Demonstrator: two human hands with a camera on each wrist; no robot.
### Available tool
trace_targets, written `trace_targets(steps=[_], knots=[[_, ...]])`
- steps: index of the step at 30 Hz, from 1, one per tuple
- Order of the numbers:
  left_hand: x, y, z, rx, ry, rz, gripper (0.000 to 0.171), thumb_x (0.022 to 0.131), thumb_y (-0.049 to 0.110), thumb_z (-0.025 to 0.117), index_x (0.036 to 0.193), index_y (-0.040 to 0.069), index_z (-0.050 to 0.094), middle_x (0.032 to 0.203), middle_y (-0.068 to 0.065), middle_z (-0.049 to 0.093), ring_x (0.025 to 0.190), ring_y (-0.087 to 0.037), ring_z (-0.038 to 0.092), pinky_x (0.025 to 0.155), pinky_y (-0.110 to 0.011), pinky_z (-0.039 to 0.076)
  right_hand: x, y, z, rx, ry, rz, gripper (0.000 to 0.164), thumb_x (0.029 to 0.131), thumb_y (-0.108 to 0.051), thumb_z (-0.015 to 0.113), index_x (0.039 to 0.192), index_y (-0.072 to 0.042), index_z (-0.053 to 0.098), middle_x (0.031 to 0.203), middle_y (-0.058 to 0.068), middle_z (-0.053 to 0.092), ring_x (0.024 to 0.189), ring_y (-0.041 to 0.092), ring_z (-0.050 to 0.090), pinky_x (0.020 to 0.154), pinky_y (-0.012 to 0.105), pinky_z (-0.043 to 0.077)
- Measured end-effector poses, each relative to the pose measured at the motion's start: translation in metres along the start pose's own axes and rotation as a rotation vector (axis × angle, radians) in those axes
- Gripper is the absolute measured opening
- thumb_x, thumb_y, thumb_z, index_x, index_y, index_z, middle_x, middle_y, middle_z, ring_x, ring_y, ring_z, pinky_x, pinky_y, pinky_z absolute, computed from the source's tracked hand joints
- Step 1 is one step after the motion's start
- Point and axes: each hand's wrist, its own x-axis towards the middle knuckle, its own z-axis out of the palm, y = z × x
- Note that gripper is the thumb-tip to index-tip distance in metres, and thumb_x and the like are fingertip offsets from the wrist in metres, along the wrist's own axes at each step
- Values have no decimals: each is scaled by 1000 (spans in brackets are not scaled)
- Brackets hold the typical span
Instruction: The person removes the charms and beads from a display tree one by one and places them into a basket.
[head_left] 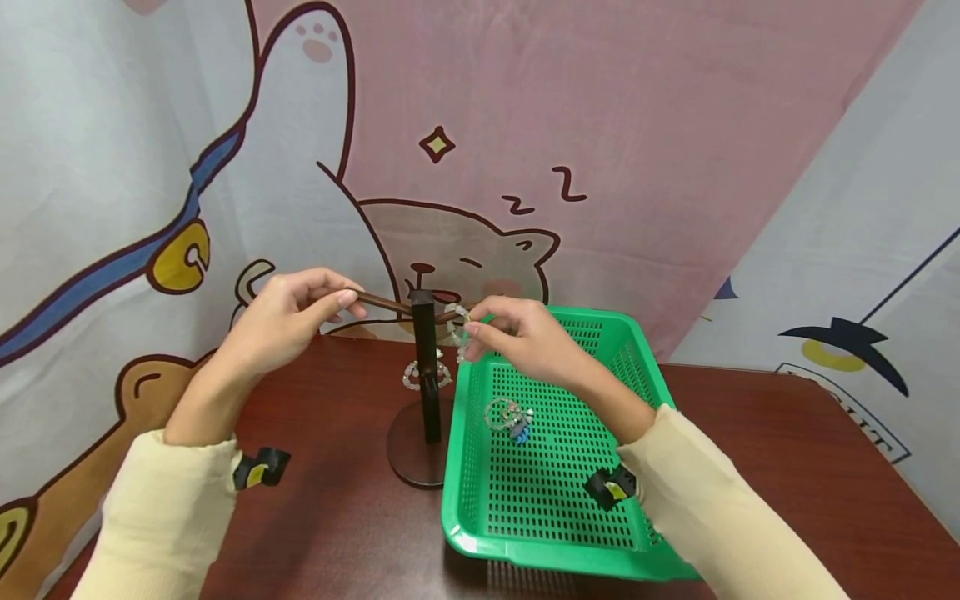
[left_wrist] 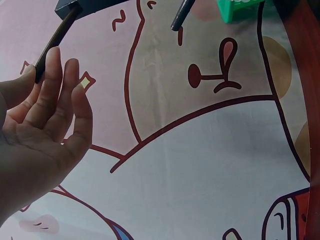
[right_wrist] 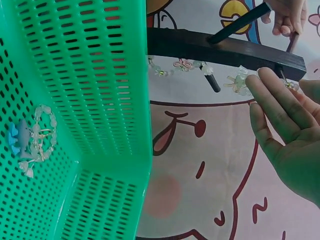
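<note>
A dark stand (head_left: 426,358) with an upright post and short crossbars stands on a round base. My left hand (head_left: 281,325) pinches the left end of its upper bar (head_left: 384,302) between thumb and fingers. At the bar's right side, my right hand (head_left: 525,337) pinches a clear beaded bracelet (head_left: 456,332). The right wrist view shows this bracelet (right_wrist: 240,84) beside the fingertips, close to the bar's end; the fingers partly cover it. Another beaded bracelet (head_left: 411,377) hangs on the lower crossbar, behind the post.
A green perforated basket (head_left: 570,567) stands right of the stand, below my right forearm. Inside it lies a beaded bracelet (head_left: 497,414) with a blue-grey charm (head_left: 519,431). The brown table (head_left: 315,500) meets a cartoon-printed cloth (head_left: 637,167) at the back.
</note>
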Motion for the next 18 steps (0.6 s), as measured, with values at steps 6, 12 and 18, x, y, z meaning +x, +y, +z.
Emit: trace_targets(steps=[6,12,18], knots=[[-1,1,0,3,-4,-8,20,95,19,50,99,5,64,83,-1,68,78,-14,55,64,-22,40,-2,-1,-8,22,21,9,12,93,-14,53,95,-4,61,76,10,68,75,16,67,77,34,48],[-1,1,0,1,-10,-15,21,95,19,49,100,5,64,84,-1,68,79,-13,55,65,-23,40,-8,0,-19,45,46,10,14,93,-15,53,96,-4,61,78,12,68,78,21,67,83,36,47],[-1,1,-1,1,-15,-20,21,96,20,49,101,5,64,86,-2,68,79,-13,55,65,-23,41,-12,3,-30,15,66,19,15,93,-16,54,99,-4,60,80,12,68,79,19,66,81,37,46]])
